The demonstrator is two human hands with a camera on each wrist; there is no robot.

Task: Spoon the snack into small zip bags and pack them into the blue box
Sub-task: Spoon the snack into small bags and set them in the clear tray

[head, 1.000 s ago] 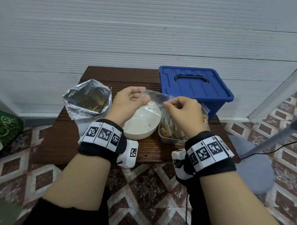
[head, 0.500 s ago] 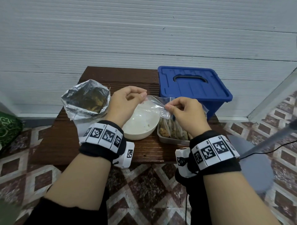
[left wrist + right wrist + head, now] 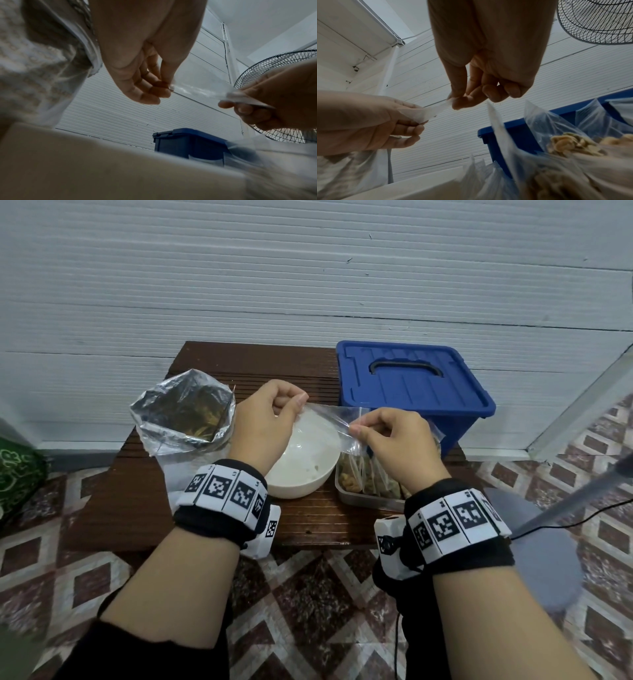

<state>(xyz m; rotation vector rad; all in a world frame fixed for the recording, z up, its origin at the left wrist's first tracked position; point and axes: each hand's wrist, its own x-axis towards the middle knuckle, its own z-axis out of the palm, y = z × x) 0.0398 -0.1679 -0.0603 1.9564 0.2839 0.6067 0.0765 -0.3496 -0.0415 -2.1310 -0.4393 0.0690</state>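
Observation:
A clear, empty small zip bag (image 3: 329, 421) is stretched flat between my two hands above the white bowl (image 3: 301, 460). My left hand (image 3: 294, 405) pinches its left end (image 3: 171, 86). My right hand (image 3: 356, 431) pinches its right end (image 3: 436, 111). The blue box (image 3: 411, 385) stands behind with its lid on. A metal tray (image 3: 370, 498) under my right hand holds several filled zip bags (image 3: 570, 144). The open foil snack bag (image 3: 186, 412) stands at the left. No spoon shows.
The small dark wooden table (image 3: 137, 508) stands against a white panelled wall. A patterned tile floor lies below. A standing fan (image 3: 281, 86) is at the right, and a grey stool (image 3: 548, 559) beside the table's right edge.
My hands have drawn slightly apart and the zip bag now lies stretched flatter between them. The view has shifted a little.

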